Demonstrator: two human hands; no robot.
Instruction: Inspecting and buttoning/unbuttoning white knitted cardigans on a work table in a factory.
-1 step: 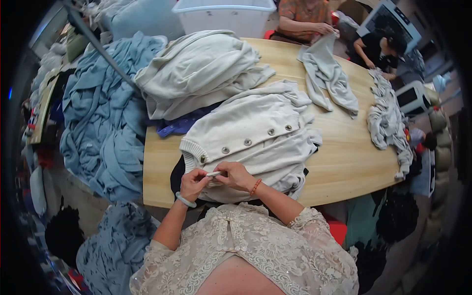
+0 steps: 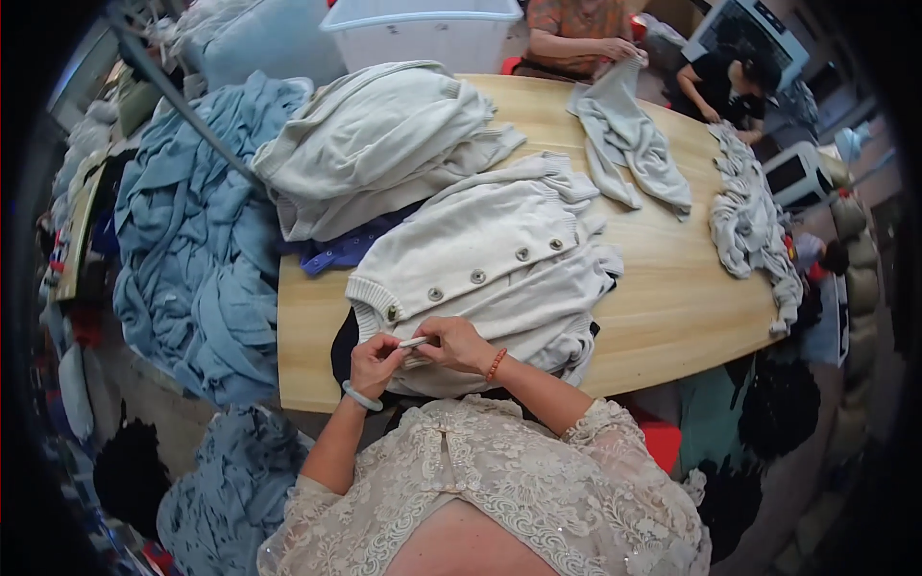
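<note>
An off-white knit cardigan [image 2: 471, 235] lies on the wooden table in front of me, with several dark metal-look buttons along its front band. At its near left end, my left hand [image 2: 376, 363] pinches a small pale folded edge of the cardigan. My right hand [image 2: 455, 346] grips the same edge from the other side, thumb and fingers pressed together. Both hands rest close against each other below the button at the neckline. Exactly what sits between the fingertips is partly hidden.
Off-white knits [image 2: 375, 144] are piled behind the cardigan, above a blue-violet garment [image 2: 351, 248]. Blue-grey knits [image 2: 197, 250] heap at the left, beside a slanting metal pole [image 2: 182, 106]. Across the wooden table [image 2: 663, 288], two people handle pale knits. A clear plastic bin [image 2: 418, 43] stands behind.
The table and garments sit slightly further left in the picture, from a small shift of view. Both hands keep their pinch on the cardigan's edge.
</note>
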